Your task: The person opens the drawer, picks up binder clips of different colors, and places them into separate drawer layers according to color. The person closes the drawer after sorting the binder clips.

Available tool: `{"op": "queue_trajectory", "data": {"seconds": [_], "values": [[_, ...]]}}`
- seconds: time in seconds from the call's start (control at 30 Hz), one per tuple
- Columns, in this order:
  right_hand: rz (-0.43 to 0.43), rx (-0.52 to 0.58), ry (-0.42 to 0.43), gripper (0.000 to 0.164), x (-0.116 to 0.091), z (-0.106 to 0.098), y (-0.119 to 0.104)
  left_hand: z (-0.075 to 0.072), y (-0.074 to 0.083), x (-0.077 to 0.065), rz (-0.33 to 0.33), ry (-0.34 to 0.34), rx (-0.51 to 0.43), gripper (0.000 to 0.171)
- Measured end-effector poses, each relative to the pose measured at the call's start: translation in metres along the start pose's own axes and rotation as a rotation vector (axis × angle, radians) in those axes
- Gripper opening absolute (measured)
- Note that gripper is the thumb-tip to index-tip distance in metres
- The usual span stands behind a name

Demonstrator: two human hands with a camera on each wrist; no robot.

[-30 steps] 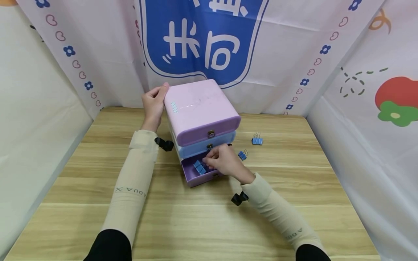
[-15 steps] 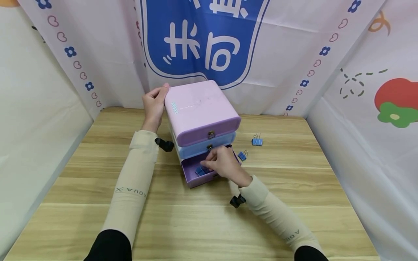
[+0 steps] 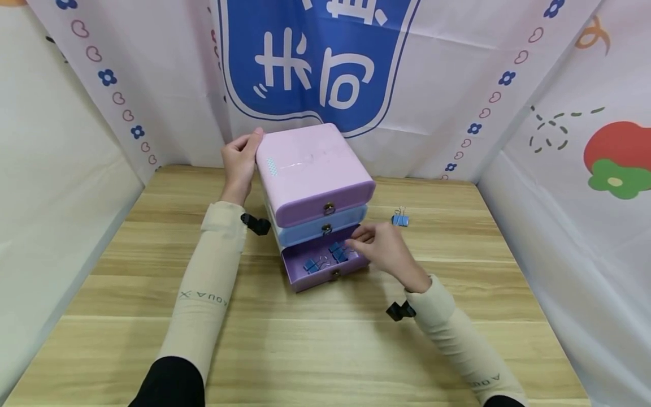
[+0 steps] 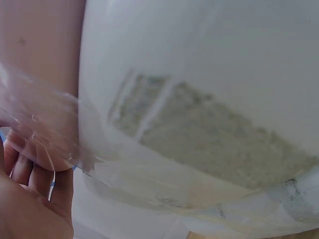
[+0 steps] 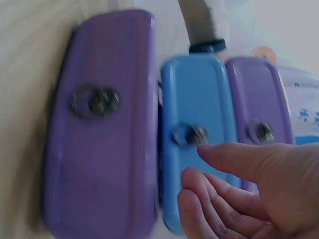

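Note:
A three-tier mini drawer cabinet [image 3: 315, 164] stands on the table, with a pink top and its blue middle drawer [image 3: 325, 227] pushed in. The purple bottom drawer [image 3: 300, 277] is pulled out. Inside it lie two blue binder clips, one binder clip [image 3: 311, 266] nearer the front left and another binder clip [image 3: 338, 252] further back. My left hand [image 3: 239, 164] grips the cabinet's rear left corner, its fingers [image 4: 37, 179] reaching behind the wall. My right hand [image 3: 383, 249] is over the drawer's right side, fingers loosely bent and nothing between them in the right wrist view.
Another blue binder clip [image 3: 400, 219] lies on the wooden table [image 3: 305, 350], right of the cabinet. A printed cloth backdrop [image 3: 432, 85] rises close behind the table, and white cloth walls flank both sides. Ring pulls [image 5: 194, 134] stick out from the drawer fronts.
My right hand has let go of a binder clip in the bottom drawer and moved right. It now covers the spot of the small clip beside the drawer. The left hand has stayed put.

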State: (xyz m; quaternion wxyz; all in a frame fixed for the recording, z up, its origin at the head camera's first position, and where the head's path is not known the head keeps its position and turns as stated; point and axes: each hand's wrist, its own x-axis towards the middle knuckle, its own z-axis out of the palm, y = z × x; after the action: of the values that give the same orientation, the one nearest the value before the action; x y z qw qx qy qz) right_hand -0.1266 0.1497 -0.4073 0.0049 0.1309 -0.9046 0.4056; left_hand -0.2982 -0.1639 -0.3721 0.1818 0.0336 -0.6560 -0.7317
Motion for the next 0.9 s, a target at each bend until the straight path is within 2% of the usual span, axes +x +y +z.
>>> {"op": "queue_trajectory", "data": {"seconds": [0.2, 0.37, 0.6, 0.9], "values": [[0.052, -0.057, 0.046, 0.019, -0.002, -0.028, 0.012, 0.000, 0.001, 0.000, -0.001, 0.004, 0.008, 0.035], [0.084, -0.104, 0.068, 0.018, -0.001, -0.042, 0.028, 0.000, 0.000, 0.001, -0.006, -0.003, 0.010, 0.039], [0.123, -0.126, 0.051, 0.017, 0.004, -0.048, 0.053, -0.001, 0.000, 0.001, -0.007, 0.004, 0.003, 0.035], [0.209, -0.136, 0.007, 0.018, 0.015, -0.045, 0.081, -0.001, 0.001, 0.000, 0.001, -0.001, -0.003, 0.033]]}}
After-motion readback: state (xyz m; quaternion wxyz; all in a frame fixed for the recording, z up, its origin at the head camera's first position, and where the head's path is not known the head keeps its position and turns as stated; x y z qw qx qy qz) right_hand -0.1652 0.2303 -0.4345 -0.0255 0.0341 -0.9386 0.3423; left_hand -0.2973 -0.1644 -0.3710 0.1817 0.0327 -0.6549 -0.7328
